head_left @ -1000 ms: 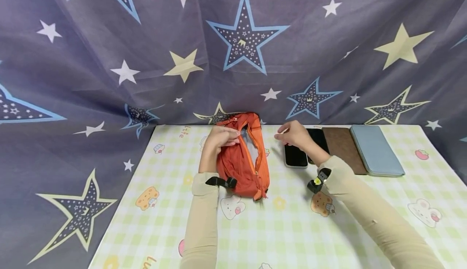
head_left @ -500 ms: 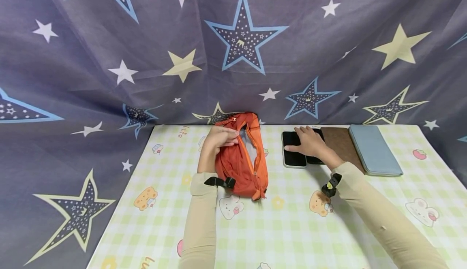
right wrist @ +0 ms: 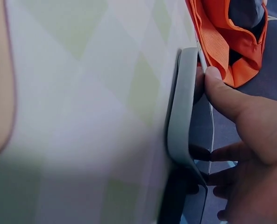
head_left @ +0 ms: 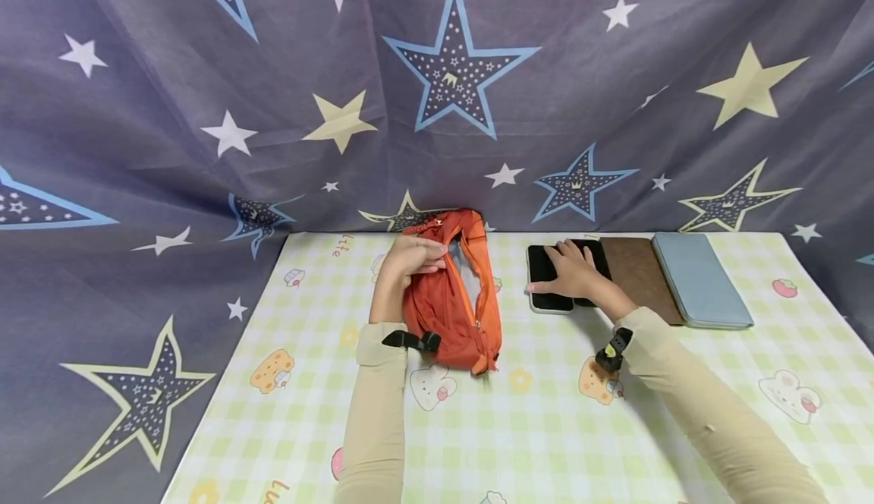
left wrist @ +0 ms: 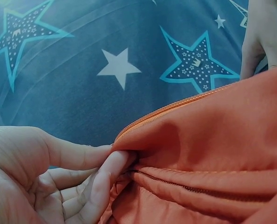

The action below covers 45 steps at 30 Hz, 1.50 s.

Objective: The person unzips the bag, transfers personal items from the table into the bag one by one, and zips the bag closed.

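An orange-red zippered bag [head_left: 444, 303] lies on the table, its zipper open onto a grey lining. My left hand [head_left: 411, 259] pinches the edge of that opening; the left wrist view shows the thumb and a finger of my left hand [left wrist: 77, 172] on the fabric beside the zipper. Over a phone [head_left: 551, 303] in a pale case, my right hand [head_left: 576, 272] has its fingers spread. In the right wrist view, the right thumb [right wrist: 214, 74] is at the edge of the pale-cased phone [right wrist: 181, 112], and the fingertips meet the dark glass. Part of a second black phone [head_left: 595, 256] is hidden under this hand.
Right of the phones lie a brown flat case [head_left: 642, 280] and a light blue zip wallet [head_left: 703, 280], side by side. A checked cloth covers the table [head_left: 519, 428]. Behind its far edge hangs a star-patterned curtain [head_left: 273, 162].
My right hand has moved right and down from the space between bag and phones onto the phones, its fingers spreading, then shifted slightly left. The left hand keeps its hold on the bag.
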Each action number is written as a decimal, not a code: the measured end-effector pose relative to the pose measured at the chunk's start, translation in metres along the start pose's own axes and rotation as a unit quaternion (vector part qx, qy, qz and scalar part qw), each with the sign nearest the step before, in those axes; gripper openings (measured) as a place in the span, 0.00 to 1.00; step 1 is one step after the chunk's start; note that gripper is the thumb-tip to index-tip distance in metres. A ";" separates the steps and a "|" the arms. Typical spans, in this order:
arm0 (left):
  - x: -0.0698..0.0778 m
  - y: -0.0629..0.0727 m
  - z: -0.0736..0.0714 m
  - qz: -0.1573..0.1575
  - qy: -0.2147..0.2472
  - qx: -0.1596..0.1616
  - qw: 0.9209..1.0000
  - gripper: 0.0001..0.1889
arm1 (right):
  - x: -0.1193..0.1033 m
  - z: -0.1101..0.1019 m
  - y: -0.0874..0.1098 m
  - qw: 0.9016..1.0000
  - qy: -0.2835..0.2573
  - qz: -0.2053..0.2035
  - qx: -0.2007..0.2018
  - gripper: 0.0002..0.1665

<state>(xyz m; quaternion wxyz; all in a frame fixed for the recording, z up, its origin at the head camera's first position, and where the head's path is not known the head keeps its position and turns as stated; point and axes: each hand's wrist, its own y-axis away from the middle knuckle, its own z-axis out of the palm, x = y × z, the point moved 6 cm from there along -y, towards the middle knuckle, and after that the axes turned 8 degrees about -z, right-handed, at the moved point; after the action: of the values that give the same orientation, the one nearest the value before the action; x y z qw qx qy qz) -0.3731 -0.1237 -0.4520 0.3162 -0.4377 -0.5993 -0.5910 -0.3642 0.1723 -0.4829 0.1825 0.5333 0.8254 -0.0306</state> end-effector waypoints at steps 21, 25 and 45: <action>0.000 0.000 0.000 -0.001 -0.001 0.001 1.000 0.15 | -0.012 -0.002 -0.006 0.999 -0.032 -0.042 -0.006 0.63; 0.000 0.001 0.000 0.001 0.004 0.000 1.000 0.15 | -0.013 -0.003 -0.007 0.999 -0.031 -0.042 -0.011 0.63; 0.000 0.001 0.002 0.003 0.015 -0.006 1.000 0.16 | -0.017 -0.018 0.003 0.995 -0.050 0.089 0.018 0.56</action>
<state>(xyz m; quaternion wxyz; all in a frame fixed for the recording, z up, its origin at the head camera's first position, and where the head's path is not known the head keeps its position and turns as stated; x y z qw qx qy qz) -0.3721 -0.1220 -0.4516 0.3246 -0.4322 -0.5898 -0.6000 -0.3598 0.1638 -0.4606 0.2155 0.6054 0.7642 -0.0559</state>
